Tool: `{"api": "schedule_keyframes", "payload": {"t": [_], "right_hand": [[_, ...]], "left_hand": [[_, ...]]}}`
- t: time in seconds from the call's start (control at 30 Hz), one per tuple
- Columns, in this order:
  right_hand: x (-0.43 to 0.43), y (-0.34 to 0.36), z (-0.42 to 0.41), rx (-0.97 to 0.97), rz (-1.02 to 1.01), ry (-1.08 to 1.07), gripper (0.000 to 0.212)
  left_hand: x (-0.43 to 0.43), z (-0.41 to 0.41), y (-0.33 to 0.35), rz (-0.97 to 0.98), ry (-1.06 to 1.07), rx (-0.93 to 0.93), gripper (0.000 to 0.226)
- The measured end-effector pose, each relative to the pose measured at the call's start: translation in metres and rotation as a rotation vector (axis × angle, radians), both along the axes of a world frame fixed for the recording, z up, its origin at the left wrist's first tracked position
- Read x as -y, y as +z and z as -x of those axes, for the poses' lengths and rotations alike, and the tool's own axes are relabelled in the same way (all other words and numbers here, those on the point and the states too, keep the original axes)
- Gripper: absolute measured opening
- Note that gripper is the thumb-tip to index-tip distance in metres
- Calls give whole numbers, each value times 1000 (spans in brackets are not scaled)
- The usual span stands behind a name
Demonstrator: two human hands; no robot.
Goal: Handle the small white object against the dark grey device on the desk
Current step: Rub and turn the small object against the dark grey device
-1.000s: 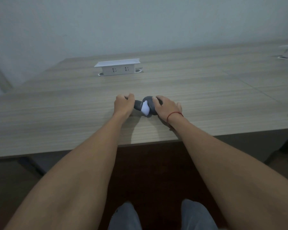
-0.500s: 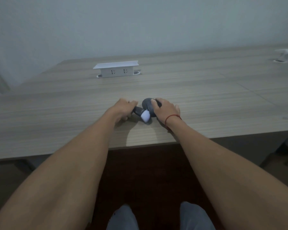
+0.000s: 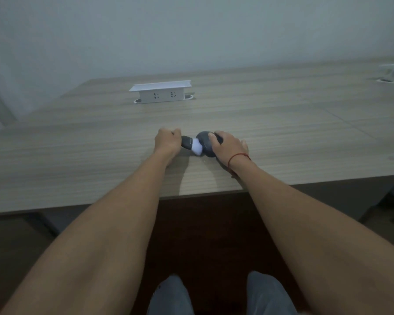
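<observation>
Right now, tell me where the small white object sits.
In the head view, the small white object lies mid-desk near the front edge, wedged between the left hand and the dark grey device under the right hand.

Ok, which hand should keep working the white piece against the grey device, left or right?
Left, I'd judge. The left hand grips the dark handle whose white piece meets the grey device. The right hand lies over the device, steadying it on the desk.
</observation>
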State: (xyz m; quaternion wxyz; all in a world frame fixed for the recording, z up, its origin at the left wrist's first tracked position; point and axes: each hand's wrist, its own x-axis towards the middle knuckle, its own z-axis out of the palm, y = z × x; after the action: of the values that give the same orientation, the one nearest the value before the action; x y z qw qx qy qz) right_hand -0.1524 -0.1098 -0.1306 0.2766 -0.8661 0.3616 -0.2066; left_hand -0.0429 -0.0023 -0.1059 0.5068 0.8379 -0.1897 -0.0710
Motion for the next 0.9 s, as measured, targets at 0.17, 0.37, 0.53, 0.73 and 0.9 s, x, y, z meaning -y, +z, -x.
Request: {"api": "schedule_keyframes", "payload": {"t": [0.17, 0.37, 0.53, 0.73, 0.9], "right_hand": [[3, -2, 0, 9, 4, 1, 50], [3, -3, 0, 19, -12, 4, 51], [1, 0, 4, 37, -13, 28, 49], [4, 2, 11, 84, -45, 103, 45], [-3, 7, 19, 59, -58, 194, 53]], "left_hand": [[-3, 9, 5, -128, -175, -83, 37], [3, 11, 6, -96, -204, -140, 36], [8, 3, -2, 135, 184, -67, 39], [9, -11, -2, 80, 57, -187, 33], [6, -8, 5, 51, 304, 29, 45]]}}
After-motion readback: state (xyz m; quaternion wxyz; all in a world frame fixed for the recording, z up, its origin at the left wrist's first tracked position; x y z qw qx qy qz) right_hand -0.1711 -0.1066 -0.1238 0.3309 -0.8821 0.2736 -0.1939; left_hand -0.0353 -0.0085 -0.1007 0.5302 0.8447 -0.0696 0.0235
